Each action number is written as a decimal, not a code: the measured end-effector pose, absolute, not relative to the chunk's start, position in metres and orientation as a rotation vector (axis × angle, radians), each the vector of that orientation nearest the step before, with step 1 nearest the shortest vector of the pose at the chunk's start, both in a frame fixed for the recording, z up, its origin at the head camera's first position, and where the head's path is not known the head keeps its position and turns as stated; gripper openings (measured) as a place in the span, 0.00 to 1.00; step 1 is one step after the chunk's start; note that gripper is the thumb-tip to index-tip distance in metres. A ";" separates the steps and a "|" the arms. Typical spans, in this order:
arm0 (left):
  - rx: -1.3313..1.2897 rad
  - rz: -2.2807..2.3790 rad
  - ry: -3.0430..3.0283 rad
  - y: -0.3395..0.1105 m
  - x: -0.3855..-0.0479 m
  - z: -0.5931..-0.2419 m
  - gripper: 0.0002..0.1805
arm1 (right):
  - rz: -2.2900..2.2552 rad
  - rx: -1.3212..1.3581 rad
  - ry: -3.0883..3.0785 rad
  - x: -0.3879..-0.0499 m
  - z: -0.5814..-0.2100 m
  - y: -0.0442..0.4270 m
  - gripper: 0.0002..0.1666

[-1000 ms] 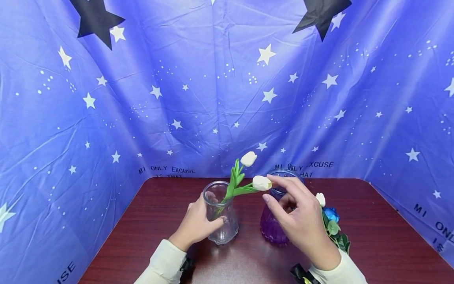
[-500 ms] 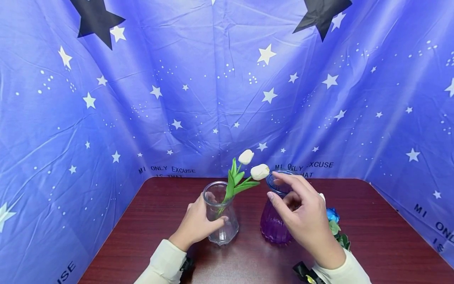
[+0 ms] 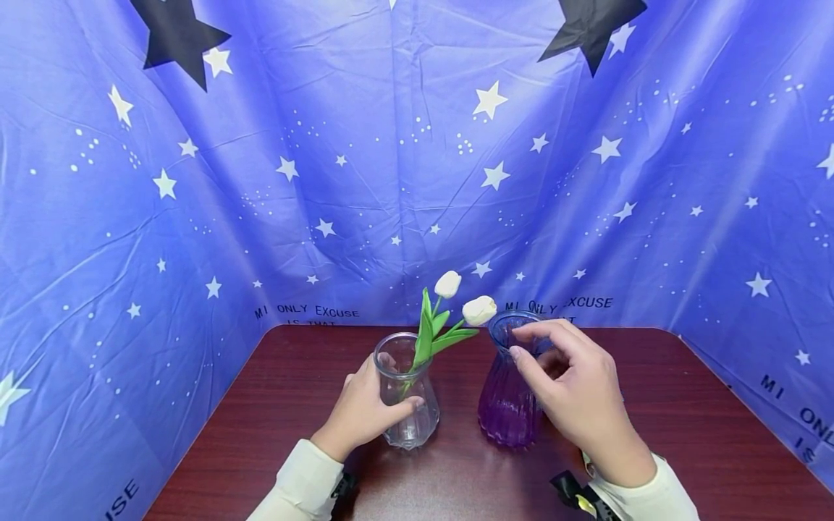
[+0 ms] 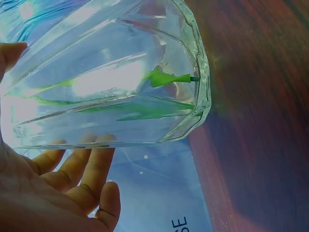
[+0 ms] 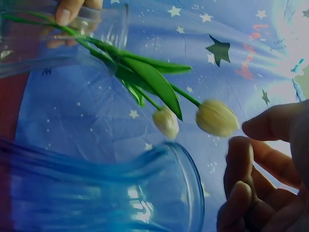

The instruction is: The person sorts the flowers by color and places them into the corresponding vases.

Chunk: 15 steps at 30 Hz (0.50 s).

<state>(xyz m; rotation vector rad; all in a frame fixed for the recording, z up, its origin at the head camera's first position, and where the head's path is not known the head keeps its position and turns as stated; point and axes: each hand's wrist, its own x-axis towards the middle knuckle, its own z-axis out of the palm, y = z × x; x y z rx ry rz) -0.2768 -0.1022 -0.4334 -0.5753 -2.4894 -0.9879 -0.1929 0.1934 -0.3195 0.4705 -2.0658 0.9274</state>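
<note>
A clear glass vase (image 3: 420, 423) stands on the table with my left hand (image 3: 361, 420) around its left side, thumb across the front. Two white tulips lean right out of its mouth, the upper tulip (image 3: 447, 284) behind the lower tulip (image 3: 479, 310). Through the glass in the left wrist view, a green stem (image 4: 171, 79) reaches the vase's base. My right hand (image 3: 583, 394) hovers beside a purple-blue glass vase (image 3: 507, 409), its fingers loosely bent around nothing. In the right wrist view, the fingertips (image 5: 256, 126) are close to one tulip (image 5: 216, 118), apparently apart from it.
The dark red wooden table (image 3: 293, 362) is walled in by a blue star-printed cloth (image 3: 404, 181) at the back and sides. Black straps (image 3: 567, 488) are on both wrists.
My right hand has drawn away from the lower tulip, rightward. Both tulips have swung up and slightly left. The blue and white flowers at right are now hidden behind that hand.
</note>
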 end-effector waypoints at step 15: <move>-0.572 -0.988 -2.505 -0.101 -0.278 -0.435 0.48 | 0.805 0.243 -2.348 -0.193 -0.306 0.232 0.04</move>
